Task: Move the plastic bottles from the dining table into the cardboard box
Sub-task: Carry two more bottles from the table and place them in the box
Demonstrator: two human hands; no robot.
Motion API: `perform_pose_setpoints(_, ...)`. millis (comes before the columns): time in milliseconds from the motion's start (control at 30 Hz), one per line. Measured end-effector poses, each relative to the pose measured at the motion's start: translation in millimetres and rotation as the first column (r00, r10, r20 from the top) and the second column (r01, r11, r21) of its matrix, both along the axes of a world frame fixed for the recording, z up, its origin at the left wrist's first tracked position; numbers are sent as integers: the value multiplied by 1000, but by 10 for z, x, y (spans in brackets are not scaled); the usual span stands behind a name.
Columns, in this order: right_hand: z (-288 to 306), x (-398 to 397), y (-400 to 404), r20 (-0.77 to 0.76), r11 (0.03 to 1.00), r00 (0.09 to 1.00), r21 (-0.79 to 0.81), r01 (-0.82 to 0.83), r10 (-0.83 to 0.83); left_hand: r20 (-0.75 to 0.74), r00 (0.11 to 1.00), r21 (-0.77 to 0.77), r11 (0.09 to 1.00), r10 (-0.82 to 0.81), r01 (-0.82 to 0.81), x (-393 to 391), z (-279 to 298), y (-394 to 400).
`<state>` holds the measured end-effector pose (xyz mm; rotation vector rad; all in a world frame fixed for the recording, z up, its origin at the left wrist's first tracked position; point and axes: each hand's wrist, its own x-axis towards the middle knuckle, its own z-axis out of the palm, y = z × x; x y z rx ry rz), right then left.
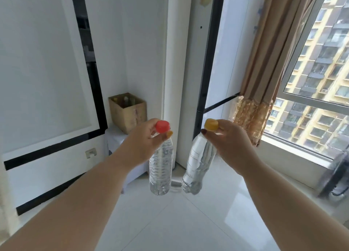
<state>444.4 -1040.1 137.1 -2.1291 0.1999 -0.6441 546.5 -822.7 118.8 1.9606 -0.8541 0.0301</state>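
Clear plastic bottles hang in mid-air, one per hand: the left hand [140,144] fingers pinch the red-capped bottle [161,167] at its neck, the right hand [231,144] fingers pinch the yellow-capped bottle [198,163], which tilts. Ahead in the corner, the cardboard box [128,111] sits on a low white stand [113,139], bottles inside.

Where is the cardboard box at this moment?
In the head view, the cardboard box stands left of centre, in the far corner on a white-covered stand, just beyond the left hand and left of the white column.
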Motion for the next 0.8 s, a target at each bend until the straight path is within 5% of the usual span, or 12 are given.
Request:
perform_pose_setpoints(433,58,3565,-1072,-48,976,975,39,-213,215,23,927,-40,927,373,-372,2824,4,-544)
perform_pose_setpoints(800,-256,6381,-821,43,962,979,181,-206,201,-57,791,-153,778,609,-610,5263,-213,-252)
